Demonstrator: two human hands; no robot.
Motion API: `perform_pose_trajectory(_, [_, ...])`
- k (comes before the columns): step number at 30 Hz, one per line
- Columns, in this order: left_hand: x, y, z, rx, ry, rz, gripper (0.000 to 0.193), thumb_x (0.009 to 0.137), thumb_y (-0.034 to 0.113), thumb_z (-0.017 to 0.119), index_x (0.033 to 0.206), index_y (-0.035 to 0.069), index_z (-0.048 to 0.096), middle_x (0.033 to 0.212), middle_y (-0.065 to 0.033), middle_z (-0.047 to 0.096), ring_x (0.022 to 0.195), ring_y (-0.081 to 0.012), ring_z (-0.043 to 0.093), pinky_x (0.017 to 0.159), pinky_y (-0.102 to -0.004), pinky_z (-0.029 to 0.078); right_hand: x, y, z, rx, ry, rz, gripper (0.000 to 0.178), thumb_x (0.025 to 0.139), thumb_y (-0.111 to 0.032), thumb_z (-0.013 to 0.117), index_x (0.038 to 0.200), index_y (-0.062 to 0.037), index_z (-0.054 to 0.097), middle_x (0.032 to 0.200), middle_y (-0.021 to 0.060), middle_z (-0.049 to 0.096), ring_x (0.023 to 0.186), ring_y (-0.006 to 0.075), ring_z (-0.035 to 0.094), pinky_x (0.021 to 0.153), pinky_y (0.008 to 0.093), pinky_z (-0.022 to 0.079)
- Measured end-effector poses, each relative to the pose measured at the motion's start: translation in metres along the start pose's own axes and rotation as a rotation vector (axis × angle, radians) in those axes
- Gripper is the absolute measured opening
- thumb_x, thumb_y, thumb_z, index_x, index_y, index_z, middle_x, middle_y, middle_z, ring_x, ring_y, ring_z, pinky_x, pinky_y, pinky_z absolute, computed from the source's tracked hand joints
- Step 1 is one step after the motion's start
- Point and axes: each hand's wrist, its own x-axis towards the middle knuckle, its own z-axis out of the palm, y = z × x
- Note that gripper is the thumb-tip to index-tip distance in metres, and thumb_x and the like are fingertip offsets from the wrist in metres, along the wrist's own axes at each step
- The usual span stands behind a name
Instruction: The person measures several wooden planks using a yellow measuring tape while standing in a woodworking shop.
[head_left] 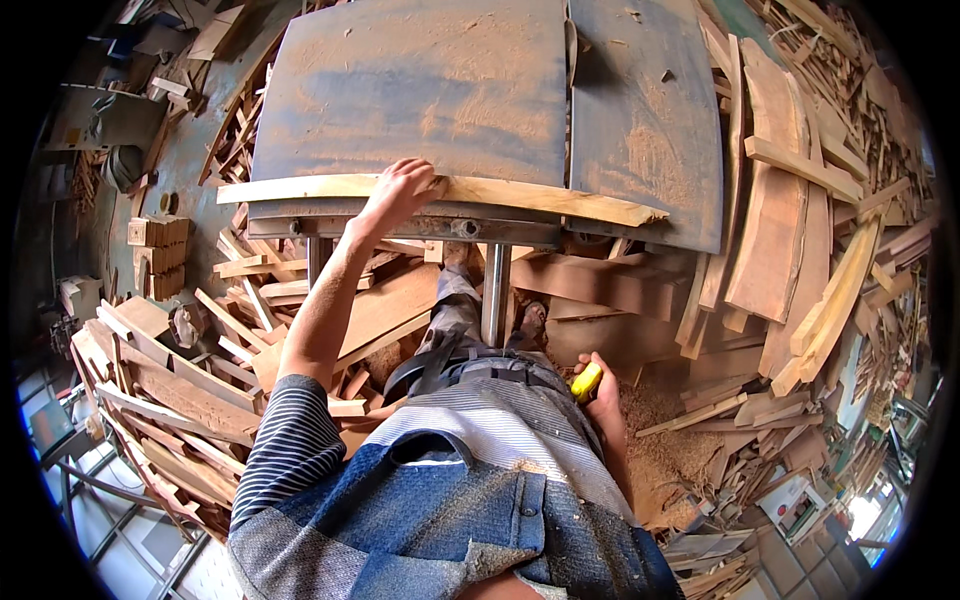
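A long, pale wooden strip [520,194] lies across the near edge of a metal saw table [440,90] dusted with sawdust. Its right end is rough and broken-looking. My left hand [402,192] reaches forward and is closed over the strip left of its middle, the fingers curled over the far side. Down by my right hip, my right hand [603,392] is closed around a small yellow tape measure [586,382]. Part of the tape measure is hidden by the fingers.
A slot with a thin blade guard [571,50] divides the table top. Wide boards [768,200] lean along its right side. Offcuts [240,330] lie piled at the left, with a stack of small blocks [158,250]. Sawdust [660,465] covers the floor at my right.
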Motion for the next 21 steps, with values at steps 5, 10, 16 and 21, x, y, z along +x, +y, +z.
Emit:
perform_pose_trajectory(5, [0.019,0.027,0.016,0.016,-0.128,0.071,0.047,0.083,0.021,0.08,0.124,0.002,0.066,0.132,-0.0139,0.066,0.128,-0.0349,0.057,0.109,-0.0452,0.046,0.001,-0.008,0.04,-0.231,-0.003,-0.215,0.026,0.097,-0.028,0.07,0.108,-0.0047,0.071,0.081,0.0068,0.068,0.068,0.0189,0.066,0.063,0.0328,0.054])
perform_pose_trajectory(10, [0.025,0.036,0.004,0.037,-0.178,0.056,0.033,0.086,0.018,0.078,0.115,0.006,0.069,0.125,-0.0135,0.069,0.118,-0.0345,0.061,0.103,-0.0454,0.049,-0.006,-0.014,0.063,-0.298,-0.047,-0.263,0.023,0.097,-0.021,0.072,0.11,-0.0023,0.073,0.102,0.0038,0.074,0.089,0.0129,0.067,0.079,0.0275,0.053])
perform_pose_trajectory(16, [-0.013,-0.014,-0.037,0.019,-0.361,-0.18,0.046,0.089,0.028,0.08,0.126,0.003,0.067,0.134,-0.0163,0.066,0.13,-0.0344,0.057,0.11,-0.045,0.047,-0.004,-0.001,0.037,-0.254,0.05,-0.291,0.024,0.096,-0.023,0.072,0.109,-0.002,0.073,0.1,0.0051,0.074,0.088,0.015,0.068,0.078,0.0292,0.054])
perform_pose_trajectory(21, [-0.03,-0.017,-0.033,0.169,-0.331,-0.006,0.06,0.086,0.038,0.082,0.13,0.003,0.062,0.137,-0.0177,0.063,0.129,-0.035,0.057,0.11,-0.0479,0.046,0.006,0.008,0.034,-0.213,0.119,-0.279,0.026,0.096,-0.022,0.073,0.109,0.0003,0.073,0.099,0.0067,0.074,0.085,0.0168,0.068,0.076,0.0307,0.054])
